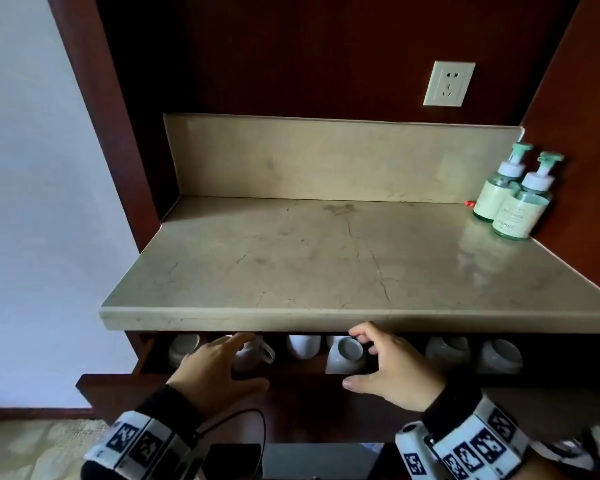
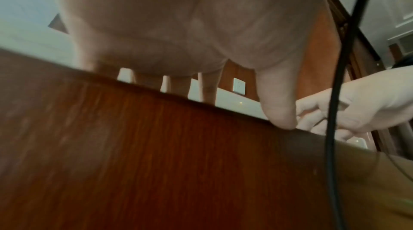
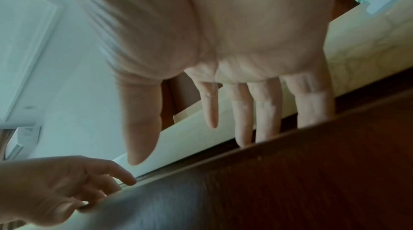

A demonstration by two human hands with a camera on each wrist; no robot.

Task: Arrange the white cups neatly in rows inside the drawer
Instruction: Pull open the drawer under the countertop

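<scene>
both my hands are over the partly open drawer (image 1: 125, 386), reaching in under the counter (image 1: 291, 320). my left hand (image 1: 219, 365) has its fingers stretched out, relaxed, over the cup with the handle (image 1: 257, 355); i can't tell from the head view whether the fingertips touch it, and nothing shows me holding it. my right hand (image 1: 392, 368) is spread too, thumb low by the drawer front, fingers straight toward the tipped cup (image 1: 347, 353) just beside them. the right wrist view shows those fingers (image 3: 243, 119) straight, curled round nothing.

i judge this the start of the sorting: the cups (image 1: 447, 351) lie in the drawer in a loose line, several seemingly on their sides or turned over, not yet set in neat rows. the next move, i think, calls for closing my fingers on the tipped cup and standing it right, and probably pulling the drawer further out first, since the counter edge leaves little room.

much is hidden. the counter covers the back of the drawer, so i can't say how many cups there are or whether a second row sits behind. the far-left cup (image 1: 182, 349) is dim. both wrist views are blurred and show mostly palm and drawer wood, no cups.
</scene>
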